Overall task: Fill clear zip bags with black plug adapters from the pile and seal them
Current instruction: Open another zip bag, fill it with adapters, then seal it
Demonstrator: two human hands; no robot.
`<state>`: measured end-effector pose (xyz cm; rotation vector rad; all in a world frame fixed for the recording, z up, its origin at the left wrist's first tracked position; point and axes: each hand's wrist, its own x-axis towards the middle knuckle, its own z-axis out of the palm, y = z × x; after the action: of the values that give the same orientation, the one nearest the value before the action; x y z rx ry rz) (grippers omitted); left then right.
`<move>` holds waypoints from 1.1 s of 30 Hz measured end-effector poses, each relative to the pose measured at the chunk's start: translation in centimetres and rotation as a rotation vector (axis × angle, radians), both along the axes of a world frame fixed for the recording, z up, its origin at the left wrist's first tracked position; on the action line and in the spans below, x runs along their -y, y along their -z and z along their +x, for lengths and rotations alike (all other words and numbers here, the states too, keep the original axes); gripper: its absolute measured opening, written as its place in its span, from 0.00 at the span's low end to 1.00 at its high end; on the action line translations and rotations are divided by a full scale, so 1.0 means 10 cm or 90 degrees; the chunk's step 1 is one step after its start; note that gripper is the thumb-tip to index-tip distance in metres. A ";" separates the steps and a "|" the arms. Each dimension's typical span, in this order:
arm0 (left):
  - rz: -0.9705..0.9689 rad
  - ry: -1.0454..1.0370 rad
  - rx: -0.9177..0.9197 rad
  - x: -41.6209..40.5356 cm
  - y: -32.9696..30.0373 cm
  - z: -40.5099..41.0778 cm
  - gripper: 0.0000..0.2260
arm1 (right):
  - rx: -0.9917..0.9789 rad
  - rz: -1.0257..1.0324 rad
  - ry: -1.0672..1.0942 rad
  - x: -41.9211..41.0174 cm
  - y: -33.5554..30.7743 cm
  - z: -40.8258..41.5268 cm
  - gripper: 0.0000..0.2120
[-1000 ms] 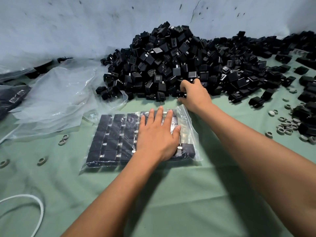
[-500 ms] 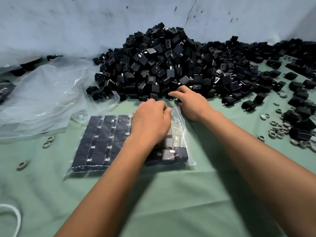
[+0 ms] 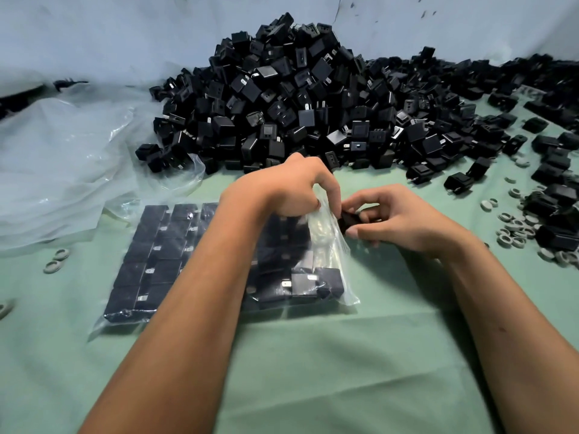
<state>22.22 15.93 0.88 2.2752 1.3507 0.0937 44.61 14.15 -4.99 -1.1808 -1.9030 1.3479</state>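
**Feeding one more adapter into a nearly full bag**

You are working the filling step: the clear zip bag (image 3: 329,255) is lying flat on the green cloth (image 3: 313,371), just in front of the pile of black plug adapters (image 3: 297,104), and it is already packed with neat rows of adapters. Only the strip along its open right-hand edge looks unfilled, so by my reckoning you are nearing the end of this bag, with sealing not yet begun.

Your left hand (image 3: 291,189) is pinching the upper lip of the bag's mouth, fingers curled round the plastic and lifting it clear of the rows. Your right hand (image 3: 394,217) is gripping a single black adapter (image 3: 347,220) between thumb and curled fingers, right at the opening and touching the raised plastic.

The next move is probably calling for you to slide that adapter in flat beside the last row while holding the mouth open wide enough that the prongs are not snagging the film. Loose grey rings (image 3: 513,227) are lying well off to your right, clear of the work.
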 end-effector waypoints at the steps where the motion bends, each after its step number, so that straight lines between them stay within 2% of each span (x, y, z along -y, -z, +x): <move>1: -0.001 0.001 0.009 -0.01 0.00 -0.03 0.22 | -0.011 -0.023 -0.024 0.00 0.00 0.01 0.16; 4: 0.005 0.011 0.045 -0.02 0.01 -0.09 0.13 | -0.019 -0.067 -0.088 0.02 -0.02 -0.01 0.17; 7: 0.009 0.020 0.078 -0.04 0.02 -0.12 0.08 | -0.020 -0.068 -0.128 0.05 -0.01 -0.09 0.16; 15: -0.018 0.038 0.115 -0.02 -0.03 -0.19 0.06 | -0.047 -0.066 -0.209 0.10 -0.04 -0.13 0.17; 22: -0.009 0.038 0.121 -0.02 -0.02 -0.19 0.07 | -0.039 -0.013 -0.124 0.12 0.00 -0.24 0.14; 26: 0.003 0.028 0.122 -0.03 -0.01 -0.17 0.06 | -0.045 -0.022 -0.116 0.13 0.00 -0.28 0.16; 30: -0.001 0.023 0.133 -0.02 -0.03 -0.18 0.05 | -0.069 -0.019 -0.115 0.12 0.02 -0.28 0.11; 33: 0.002 0.018 0.133 -0.01 -0.03 -0.17 0.05 | -0.068 -0.004 -0.117 0.12 0.03 -0.30 0.11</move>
<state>20.49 16.04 1.16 2.2156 1.2109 0.3161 41.65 12.92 -5.26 -0.9357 -1.9689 1.4827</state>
